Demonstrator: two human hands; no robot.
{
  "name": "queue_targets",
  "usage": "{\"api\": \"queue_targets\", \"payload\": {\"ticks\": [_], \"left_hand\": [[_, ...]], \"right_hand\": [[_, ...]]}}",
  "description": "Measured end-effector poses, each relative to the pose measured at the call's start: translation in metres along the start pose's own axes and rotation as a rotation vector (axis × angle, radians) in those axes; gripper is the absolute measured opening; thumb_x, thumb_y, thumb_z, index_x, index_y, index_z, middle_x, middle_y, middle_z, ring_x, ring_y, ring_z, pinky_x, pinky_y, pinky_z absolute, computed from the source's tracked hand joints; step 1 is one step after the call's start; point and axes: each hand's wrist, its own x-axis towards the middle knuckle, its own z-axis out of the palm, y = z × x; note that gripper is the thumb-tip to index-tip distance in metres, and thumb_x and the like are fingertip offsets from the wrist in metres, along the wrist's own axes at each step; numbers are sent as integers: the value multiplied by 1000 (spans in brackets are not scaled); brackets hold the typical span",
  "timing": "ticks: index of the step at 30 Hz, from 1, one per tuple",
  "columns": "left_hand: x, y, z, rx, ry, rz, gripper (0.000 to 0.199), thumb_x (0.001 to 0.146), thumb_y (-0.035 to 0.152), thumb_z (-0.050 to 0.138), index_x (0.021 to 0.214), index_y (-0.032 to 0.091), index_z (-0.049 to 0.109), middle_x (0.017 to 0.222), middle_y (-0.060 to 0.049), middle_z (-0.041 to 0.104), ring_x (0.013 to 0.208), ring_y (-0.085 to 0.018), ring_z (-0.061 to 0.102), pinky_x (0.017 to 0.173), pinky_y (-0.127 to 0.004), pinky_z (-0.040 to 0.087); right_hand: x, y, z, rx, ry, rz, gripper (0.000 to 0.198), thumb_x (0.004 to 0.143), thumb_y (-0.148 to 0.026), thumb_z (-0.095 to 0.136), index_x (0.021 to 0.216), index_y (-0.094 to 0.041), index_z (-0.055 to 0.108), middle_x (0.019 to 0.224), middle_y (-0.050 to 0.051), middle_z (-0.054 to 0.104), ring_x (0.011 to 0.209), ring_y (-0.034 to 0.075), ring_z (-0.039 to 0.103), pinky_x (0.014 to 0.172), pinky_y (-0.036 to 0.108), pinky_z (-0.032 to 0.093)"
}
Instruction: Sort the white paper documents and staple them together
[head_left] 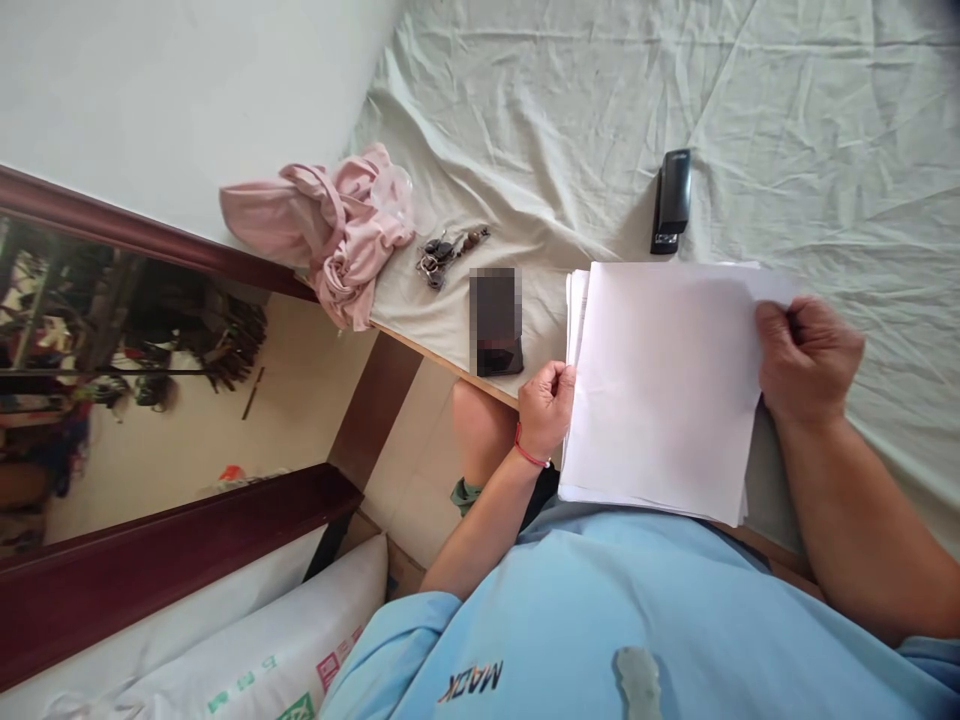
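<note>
A stack of white paper sheets (667,390) is held in front of my body, its near edge close to my shirt. My left hand (547,405) pinches the stack's left edge with curled fingers. At the upper right corner my right hand (814,360) is closed on the paper, thumb on top. Sheets underneath stick out slightly at the left and at the lower right. Just beyond the far edge of the paper lies a black stapler (672,200).
The table has a wrinkled pale green cloth (825,150). Left of the paper are a dark, partly pixelated rectangular object (501,355), a bunch of keys (439,258) and a crumpled pink cloth (337,220). A dark-red-framed mirror (187,400) and a white sack (300,630) stand at left.
</note>
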Motion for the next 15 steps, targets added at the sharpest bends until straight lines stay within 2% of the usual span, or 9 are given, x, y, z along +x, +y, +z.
{"api": "queue_targets", "payload": {"ticks": [4, 7, 10, 13, 15], "left_hand": [[1, 0, 0, 57, 8, 8, 33, 97, 49, 59, 80, 20, 60, 65, 4, 51, 62, -11, 45, 62, -25, 36], [1, 1, 1, 53, 5, 0, 28, 97, 43, 59, 81, 20, 62, 65, 4, 54, 61, -11, 47, 62, -24, 38], [2, 2, 1, 13, -20, -73, 18, 94, 34, 60, 84, 20, 64, 68, 3, 60, 63, -11, 51, 63, -24, 40], [4, 1, 1, -42, -71, -116, 8, 89, 26, 59, 85, 20, 64, 68, 4, 60, 63, -11, 54, 62, -23, 41], [4, -1, 2, -81, -97, -109, 4, 86, 23, 59, 85, 20, 62, 70, 4, 62, 65, -11, 56, 64, -22, 43]], "right_hand": [[2, -3, 2, 162, 46, -33, 8, 86, -35, 75, 85, -27, 72, 76, -1, 56, 68, 15, 47, 66, 34, 36], [3, -9, 1, 323, 55, 10, 12, 76, -34, 79, 78, -31, 68, 81, 2, 62, 74, 23, 58, 70, 41, 44], [4, -15, -2, 413, 6, -19, 11, 74, -39, 72, 70, -32, 64, 83, 5, 67, 84, 32, 65, 79, 54, 51], [5, -20, -5, 511, -91, -58, 11, 73, -41, 67, 68, -31, 66, 77, 8, 66, 79, 32, 66, 82, 57, 52], [5, -22, -6, 575, -129, -70, 16, 72, -42, 70, 67, -28, 66, 69, 8, 62, 70, 29, 64, 74, 53, 51]]}}
